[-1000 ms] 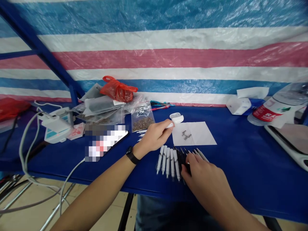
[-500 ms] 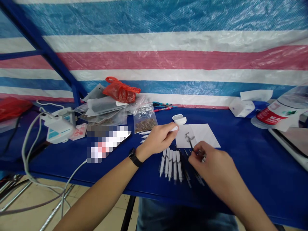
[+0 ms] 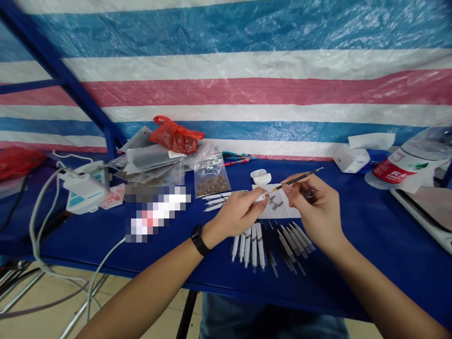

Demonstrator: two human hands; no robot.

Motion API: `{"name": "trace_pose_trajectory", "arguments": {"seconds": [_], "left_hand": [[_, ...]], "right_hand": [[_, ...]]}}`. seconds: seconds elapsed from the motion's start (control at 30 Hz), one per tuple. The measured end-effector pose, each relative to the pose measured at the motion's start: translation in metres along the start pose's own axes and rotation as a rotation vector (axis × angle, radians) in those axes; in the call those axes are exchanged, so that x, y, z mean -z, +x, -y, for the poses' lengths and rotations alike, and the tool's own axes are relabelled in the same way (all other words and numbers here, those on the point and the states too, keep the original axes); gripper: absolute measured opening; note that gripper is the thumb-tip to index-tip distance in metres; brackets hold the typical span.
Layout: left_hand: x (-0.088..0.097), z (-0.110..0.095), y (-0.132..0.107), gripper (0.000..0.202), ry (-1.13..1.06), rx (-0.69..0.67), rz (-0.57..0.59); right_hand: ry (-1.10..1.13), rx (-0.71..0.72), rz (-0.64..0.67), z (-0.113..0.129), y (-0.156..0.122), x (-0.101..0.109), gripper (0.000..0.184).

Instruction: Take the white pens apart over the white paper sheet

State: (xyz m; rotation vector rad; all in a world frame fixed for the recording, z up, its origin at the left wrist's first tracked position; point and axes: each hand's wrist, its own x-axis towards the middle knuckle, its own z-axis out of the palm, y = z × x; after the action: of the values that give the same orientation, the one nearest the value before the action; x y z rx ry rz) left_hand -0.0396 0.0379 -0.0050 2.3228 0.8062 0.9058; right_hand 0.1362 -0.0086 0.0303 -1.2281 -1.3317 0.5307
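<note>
My left hand (image 3: 243, 209) is closed round a white pen barrel (image 3: 260, 197), whose end sticks out past the thumb. Between the thumb and fingers of my right hand (image 3: 319, 207) is a thin dark pen refill (image 3: 300, 177), slanting down toward that barrel end. Whether the refill's tip is inside the barrel is hard to tell. Something small and shiny (image 3: 310, 192) shows in the curled right fingers. Beneath the hands lies white paper (image 3: 294, 213) with small dark parts (image 3: 276, 204). In front are white pen barrels (image 3: 254, 245), dark refills (image 3: 272, 259) and more white pen pieces (image 3: 293, 241).
Behind the hands stand a white case (image 3: 260, 177) and a clear bag of small brown parts (image 3: 213, 183). Several white pens (image 3: 215, 201) lie left. A pixelated phone (image 3: 155, 214), a power strip (image 3: 88, 188), a large bottle (image 3: 399, 167) and a scale (image 3: 423, 216) flank the work.
My right hand has risen from the paper and turned, bringing the refill up to the barrel in my left hand. The white pen pieces it covered now show.
</note>
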Motion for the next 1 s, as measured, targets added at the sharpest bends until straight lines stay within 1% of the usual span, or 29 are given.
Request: {"name": "trace_pose_trajectory", "arguments": {"seconds": [0.1,0.17,0.23,0.27,0.3,0.37,0.4,0.43,0.5,0.53,0.6,0.67,0.77,0.83,0.9,1.0], "left_hand": [[0.000,0.002,0.000,0.019,-0.020,0.006,-0.015],[-0.001,0.003,0.000,0.018,-0.008,0.004,-0.018],[-0.002,0.005,0.001,0.018,-0.008,0.007,-0.018],[-0.002,0.006,0.001,0.018,-0.023,0.020,-0.015],[-0.002,0.007,0.002,0.018,-0.046,0.041,-0.014],[-0.001,0.009,0.003,0.019,-0.097,0.092,-0.028],[0.000,0.010,0.004,0.021,-0.115,0.115,-0.046],[0.000,0.011,0.005,0.023,-0.131,0.137,-0.069],[0.000,0.013,0.006,0.029,-0.169,0.185,-0.113],[-0.001,0.014,0.007,0.033,-0.200,0.211,-0.133],[-0.003,0.016,0.008,0.044,-0.301,0.261,-0.162],[-0.004,0.017,0.008,0.055,-0.441,0.296,-0.155],[-0.003,0.018,0.010,0.065,-0.655,0.350,-0.068],[-0.002,0.017,0.010,0.069,-0.745,0.396,-0.029],[-0.001,0.017,0.011,0.070,-0.771,0.426,-0.022],[-0.003,0.017,0.011,0.073,-0.704,0.412,-0.018]], "right_hand": [[-0.014,-0.005,0.058,-0.007,-0.004,-0.003,0.021],[-0.034,0.002,0.180,-0.011,-0.005,-0.002,0.028],[-0.053,0.015,0.313,-0.015,-0.002,0.002,0.026],[-0.063,0.026,0.343,-0.017,0.001,0.007,0.025],[-0.080,0.038,0.344,-0.018,0.006,0.012,0.026],[-0.143,0.068,0.263,-0.021,0.019,0.027,0.026],[-0.212,0.086,0.254,-0.023,0.025,0.034,0.023],[-0.306,0.106,0.286,-0.026,0.031,0.040,0.019],[-0.528,0.162,0.406,-0.031,0.039,0.047,0.012],[-0.640,0.194,0.482,-0.034,0.041,0.048,0.012],[-0.838,0.269,0.621,-0.039,0.041,0.045,0.017],[-0.997,0.344,0.724,-0.042,0.038,0.040,0.021],[-1.153,0.435,0.814,-0.043,0.033,0.033,0.021],[-1.197,0.467,0.843,-0.042,0.032,0.031,0.018],[-1.211,0.467,0.865,-0.040,0.033,0.029,0.015],[-1.229,0.422,0.910,-0.035,0.040,0.025,0.013]]}}
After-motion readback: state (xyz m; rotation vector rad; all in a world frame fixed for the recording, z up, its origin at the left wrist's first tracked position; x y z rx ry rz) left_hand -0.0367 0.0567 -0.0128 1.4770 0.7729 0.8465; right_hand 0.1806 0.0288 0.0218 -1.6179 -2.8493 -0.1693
